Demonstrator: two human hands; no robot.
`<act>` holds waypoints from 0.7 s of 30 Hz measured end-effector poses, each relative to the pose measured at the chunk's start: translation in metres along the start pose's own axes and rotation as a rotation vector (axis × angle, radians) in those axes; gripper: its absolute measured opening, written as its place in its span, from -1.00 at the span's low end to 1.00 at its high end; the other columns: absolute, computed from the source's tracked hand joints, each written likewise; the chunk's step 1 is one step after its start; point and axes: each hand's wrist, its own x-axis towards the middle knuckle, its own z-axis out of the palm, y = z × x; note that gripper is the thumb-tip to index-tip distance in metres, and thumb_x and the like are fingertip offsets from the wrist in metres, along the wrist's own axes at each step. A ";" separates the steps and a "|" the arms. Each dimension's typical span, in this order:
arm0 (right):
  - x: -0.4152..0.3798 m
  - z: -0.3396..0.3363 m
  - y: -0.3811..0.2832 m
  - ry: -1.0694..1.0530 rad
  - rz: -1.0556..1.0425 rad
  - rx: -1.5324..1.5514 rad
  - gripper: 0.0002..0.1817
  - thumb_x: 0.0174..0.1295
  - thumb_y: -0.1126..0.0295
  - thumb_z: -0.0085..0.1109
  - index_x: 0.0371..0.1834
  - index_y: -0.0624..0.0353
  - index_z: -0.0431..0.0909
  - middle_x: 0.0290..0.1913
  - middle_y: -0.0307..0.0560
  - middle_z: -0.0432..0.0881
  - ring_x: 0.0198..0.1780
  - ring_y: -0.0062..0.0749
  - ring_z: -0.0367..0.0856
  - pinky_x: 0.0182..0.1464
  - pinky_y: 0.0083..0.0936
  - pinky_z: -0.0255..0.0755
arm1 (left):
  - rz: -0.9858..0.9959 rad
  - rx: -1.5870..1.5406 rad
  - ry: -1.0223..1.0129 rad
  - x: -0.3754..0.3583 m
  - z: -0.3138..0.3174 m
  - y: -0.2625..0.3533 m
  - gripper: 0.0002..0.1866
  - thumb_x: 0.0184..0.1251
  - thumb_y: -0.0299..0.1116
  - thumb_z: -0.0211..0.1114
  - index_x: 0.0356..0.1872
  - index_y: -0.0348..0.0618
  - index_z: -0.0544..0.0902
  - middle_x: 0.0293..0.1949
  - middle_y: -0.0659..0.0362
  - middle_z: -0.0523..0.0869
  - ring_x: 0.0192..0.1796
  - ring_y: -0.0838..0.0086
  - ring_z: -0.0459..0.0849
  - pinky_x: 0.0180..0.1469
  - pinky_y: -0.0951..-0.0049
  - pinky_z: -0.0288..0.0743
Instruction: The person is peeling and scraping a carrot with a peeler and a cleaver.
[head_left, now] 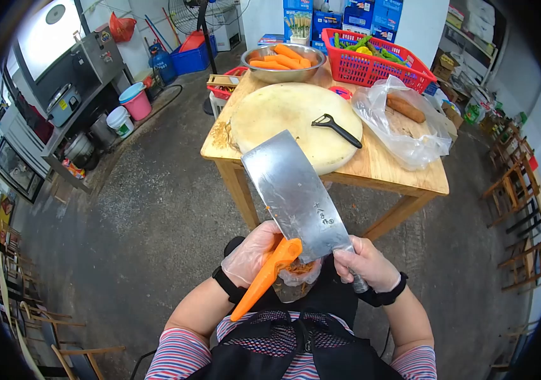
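My left hand (249,256), in a clear plastic glove, is closed around a peeled carrot (263,284) whose thick end points up and away from me. My right hand (371,262), also gloved, grips the handle of a wide cleaver (295,193). The cleaver's blade slants up to the left, with its lower edge right at the carrot's thick end. Below them, between my knees, a clear bag (301,277) holds orange peelings. On the table, a round cutting board (270,114) carries a black peeler (339,130).
The wooden table (371,170) also bears a metal bowl (285,75) of peeled carrots, a red basket (356,66) of green peppers and a plastic bag (409,144) with an unpeeled root vegetable (404,107). Chairs (530,263) line the right wall. Buckets (120,120) stand at left.
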 end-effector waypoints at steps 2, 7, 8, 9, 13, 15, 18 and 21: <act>-0.005 0.005 -0.001 0.121 -0.081 -0.190 -0.74 0.50 0.23 0.05 -0.08 0.25 0.49 -0.49 -0.30 0.53 -0.50 -0.68 0.46 -0.40 -0.66 0.39 | 0.033 0.034 0.012 0.002 -0.005 0.005 -0.70 0.44 -0.45 0.13 0.08 -0.45 0.48 -0.03 -0.14 0.67 -0.07 0.11 0.75 -0.13 0.07 0.75; -0.015 0.035 0.006 0.504 -0.516 -0.815 -0.66 0.44 0.25 0.11 0.10 0.30 0.55 -0.45 -0.10 0.64 -0.46 -0.43 0.62 -0.35 -0.47 0.52 | 0.141 0.005 -0.169 0.007 -0.024 0.022 -0.66 0.40 -0.36 0.19 0.10 -0.30 0.49 -0.08 -0.10 0.70 -0.17 0.15 0.75 -0.21 0.14 0.72; -0.014 0.040 0.010 0.514 -0.595 -0.922 -0.68 0.42 0.29 0.12 0.11 0.26 0.57 -0.41 -0.04 0.66 -0.43 -0.31 0.66 -0.34 -0.43 0.54 | 0.263 0.067 0.039 0.014 -0.027 0.020 -0.67 0.42 -0.23 0.19 0.07 -0.22 0.52 -0.13 -0.07 0.69 -0.26 0.17 0.71 -0.29 0.25 0.66; -0.012 0.046 0.013 0.522 -0.674 -1.030 -0.69 0.40 0.33 0.12 0.12 0.22 0.58 -0.37 0.01 0.68 -0.41 -0.19 0.69 -0.33 -0.39 0.55 | 0.260 0.068 0.037 0.014 -0.031 0.017 -0.67 0.42 -0.23 0.19 0.07 -0.22 0.52 -0.13 -0.07 0.69 -0.26 0.17 0.71 -0.29 0.25 0.66; -0.018 0.056 0.021 0.441 -0.599 -1.305 -0.56 0.22 0.41 0.25 0.20 0.11 0.57 -0.46 -0.08 0.57 -0.48 -0.15 0.61 -0.42 -0.31 0.48 | 0.384 0.172 -0.034 0.005 -0.035 0.009 -0.68 0.46 -0.14 0.18 0.00 -0.18 0.58 -0.16 -0.04 0.70 -0.32 0.16 0.70 -0.31 0.24 0.68; -0.014 0.057 0.029 0.471 -0.683 -1.309 -0.48 0.12 0.44 0.29 0.23 0.10 0.56 -0.53 -0.15 0.47 -0.55 -0.23 0.53 -0.48 -0.31 0.41 | 0.404 0.144 -0.020 0.003 -0.036 0.009 -0.67 0.46 -0.13 0.18 -0.02 -0.19 0.60 -0.19 -0.02 0.72 -0.34 0.16 0.71 -0.34 0.24 0.68; -0.012 0.060 0.033 0.477 -0.692 -1.380 -0.44 0.07 0.46 0.32 0.23 0.12 0.56 -0.55 -0.18 0.45 -0.57 -0.27 0.50 -0.50 -0.34 0.39 | 0.347 0.133 -0.058 0.004 -0.050 0.013 -0.65 0.46 -0.09 0.18 -0.01 -0.18 0.61 -0.22 0.01 0.73 -0.35 0.15 0.71 -0.37 0.23 0.68; -0.008 0.058 0.041 0.488 -0.687 -1.444 -0.34 0.00 0.46 0.37 0.29 0.12 0.51 -0.52 -0.22 0.44 -0.56 -0.31 0.49 -0.51 -0.37 0.38 | 0.469 0.157 -0.008 0.013 -0.064 0.007 -0.62 0.45 -0.04 0.18 0.00 -0.14 0.61 -0.20 0.00 0.73 -0.34 0.11 0.71 -0.34 0.16 0.70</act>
